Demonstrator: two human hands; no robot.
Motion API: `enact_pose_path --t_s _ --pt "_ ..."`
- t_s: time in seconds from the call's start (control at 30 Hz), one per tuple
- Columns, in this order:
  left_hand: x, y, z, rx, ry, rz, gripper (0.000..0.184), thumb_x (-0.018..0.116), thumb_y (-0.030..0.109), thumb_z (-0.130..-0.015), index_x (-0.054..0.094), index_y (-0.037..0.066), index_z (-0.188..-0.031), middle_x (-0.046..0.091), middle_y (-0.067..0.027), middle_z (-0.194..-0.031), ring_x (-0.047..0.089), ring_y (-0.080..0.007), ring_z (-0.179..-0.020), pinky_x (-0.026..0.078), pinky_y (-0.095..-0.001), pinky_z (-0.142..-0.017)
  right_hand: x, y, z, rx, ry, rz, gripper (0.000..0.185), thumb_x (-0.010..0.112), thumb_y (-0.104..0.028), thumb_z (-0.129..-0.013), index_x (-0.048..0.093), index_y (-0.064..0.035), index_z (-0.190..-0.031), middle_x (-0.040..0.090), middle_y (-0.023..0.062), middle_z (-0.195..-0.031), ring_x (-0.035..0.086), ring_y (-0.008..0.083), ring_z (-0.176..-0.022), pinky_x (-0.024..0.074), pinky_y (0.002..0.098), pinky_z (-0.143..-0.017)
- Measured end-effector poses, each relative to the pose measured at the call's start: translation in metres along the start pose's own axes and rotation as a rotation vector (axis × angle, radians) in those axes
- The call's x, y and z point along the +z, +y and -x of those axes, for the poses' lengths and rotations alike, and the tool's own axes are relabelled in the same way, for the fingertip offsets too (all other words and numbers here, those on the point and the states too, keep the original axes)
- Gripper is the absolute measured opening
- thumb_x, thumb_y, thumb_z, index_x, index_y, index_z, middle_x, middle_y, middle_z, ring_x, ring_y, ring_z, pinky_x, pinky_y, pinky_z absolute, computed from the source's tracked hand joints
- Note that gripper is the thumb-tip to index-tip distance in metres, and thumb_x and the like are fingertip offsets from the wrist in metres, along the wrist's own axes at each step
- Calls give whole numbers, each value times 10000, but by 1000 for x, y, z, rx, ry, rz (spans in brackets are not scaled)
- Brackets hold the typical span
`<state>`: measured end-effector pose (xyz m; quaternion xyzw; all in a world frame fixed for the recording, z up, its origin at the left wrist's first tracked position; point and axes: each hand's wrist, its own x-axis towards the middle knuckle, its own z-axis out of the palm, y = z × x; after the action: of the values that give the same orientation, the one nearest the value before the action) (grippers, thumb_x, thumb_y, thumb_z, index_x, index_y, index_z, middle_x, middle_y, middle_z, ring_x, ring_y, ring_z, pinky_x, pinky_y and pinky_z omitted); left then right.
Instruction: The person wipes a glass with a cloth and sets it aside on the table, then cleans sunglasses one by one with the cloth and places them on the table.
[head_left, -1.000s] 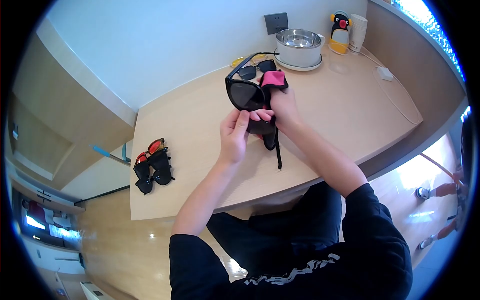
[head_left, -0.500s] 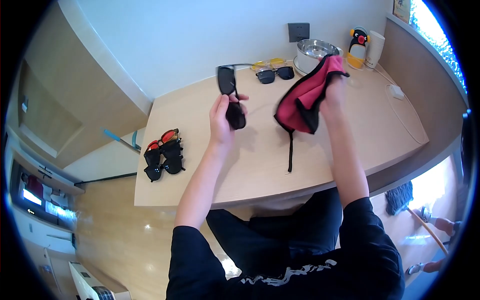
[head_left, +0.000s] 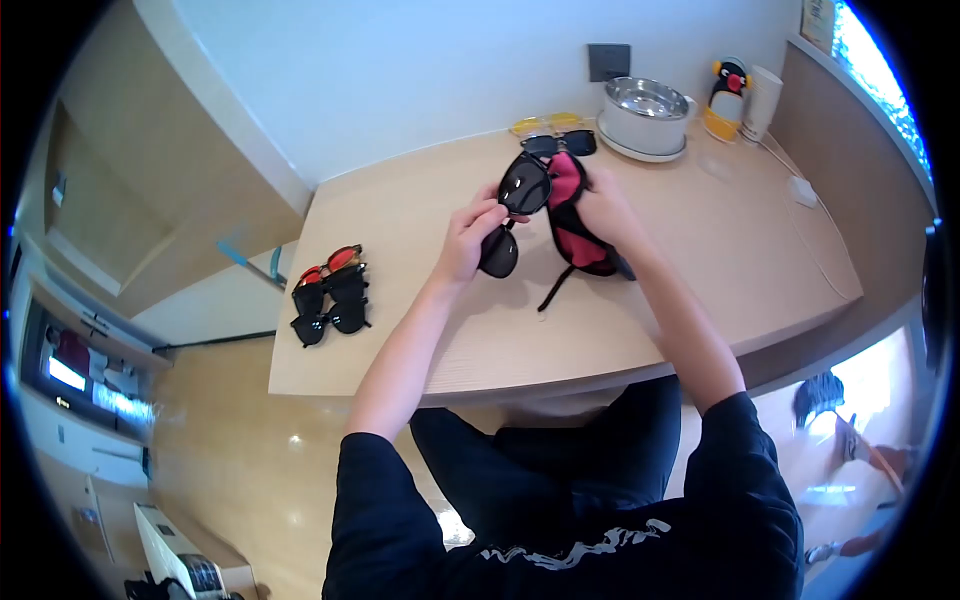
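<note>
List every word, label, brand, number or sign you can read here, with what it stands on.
No text can be read.
Shirt: pale, script-like print on the front, not legible.
Cups: faint marks near the base, too small.
Card at the top right: marks too blurred.
Small bright sign at far left: too small.
Held sunglasses: no brand can be made out.

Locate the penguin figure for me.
In the head view, the penguin figure stands at the desk's far right, between the white bowl and the pale cups, and close beside the cups.
</note>
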<state>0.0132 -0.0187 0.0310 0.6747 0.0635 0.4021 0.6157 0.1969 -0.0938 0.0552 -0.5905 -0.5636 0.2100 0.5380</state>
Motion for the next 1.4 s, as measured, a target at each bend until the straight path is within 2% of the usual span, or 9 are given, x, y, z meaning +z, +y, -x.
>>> enact_pose_path --t_s 0.1,0.33,0.47,0.67,0.77,0.97,1.2,1.33,1.4 --pt "5 4 -2 67 131 -2 261 482 142 -859 627 -71 -818 492 -135 -1160 493 -203 -1020 377 -307 -864 5 11 3 49 -11 64 242 482 -144 -840 578 46 -957 576 200 -689 587 199 -683 467 342 -661" --pt "7 14 -14 -23 -31 9 296 428 236 -923 554 -31 -893 530 -195 -1157 553 -221 -983 411 -345 -880 -5 -17 29 252 -488 -345 342 467 -117 -856 520 -61 -1189 625 79 -1012 564 156 -919 432 261 -799" --pt "-4 19 -35 -205 -131 -104 288 405 245 -943 538 -10 -931 579 -188 -1056 580 -220 -949 458 -338 -828 -48 -1 15 152 -440 -376 314 431 -129 -886 533 -65 -1176 624 57 -929 563 117 -887 435 248 -814" --pt "-1 -6 -110 -379 -177 -418 205 526 207 -886 555 11 -939 629 -115 -924 608 -178 -845 477 -303 -762 -103 47 16 339 -276 -331 270 441 -130 -871 609 -56 -1069 555 -12 -779 498 54 -698 403 188 -607" --pt "5 -45 -152 -440 -156 -921 195 598 188 -828 581 14 -914 645 -91 -850 615 -165 -790 485 -295 -705 -93 57 16 436 -236 -394 252 455 -132 -863 626 -57 -1034 548 -17 -773 492 47 -677 385 186 -575" --pt "12 -92 -189 -289 -225 -1482 221 682 229 -731 665 93 -905 657 -106 -850 624 -232 -797 488 -357 -717 -85 74 7 358 -274 -455 226 473 -111 -850 614 -2 -989 527 -3 -645 467 61 -492 355 216 -439" --pt "10 -108 -183 -146 -77 -1351 196 676 249 -731 659 64 -790 639 -142 -777 614 -282 -751 479 -409 -679 -80 79 3 401 -314 -452 218 517 -97 -819 616 -42 -1005 618 25 -861 551 72 -725 446 207 -634" --pt "12 -106 -167 145 195 -1458 348 688 263 -712 612 67 -989 636 -134 -899 600 -296 -853 473 -393 -756 -78 70 4 322 -277 -252 219 471 -86 -839 632 -40 -979 596 9 -784 530 58 -667 407 198 -561" --pt "6 -81 -154 61 198 -1362 361 684 255 -718 596 61 -1010 632 -136 -911 599 -293 -853 472 -387 -754 -79 65 4 341 -345 -256 205 498 -83 -834 625 -20 -982 601 34 -799 541 67 -685 422 206 -582"
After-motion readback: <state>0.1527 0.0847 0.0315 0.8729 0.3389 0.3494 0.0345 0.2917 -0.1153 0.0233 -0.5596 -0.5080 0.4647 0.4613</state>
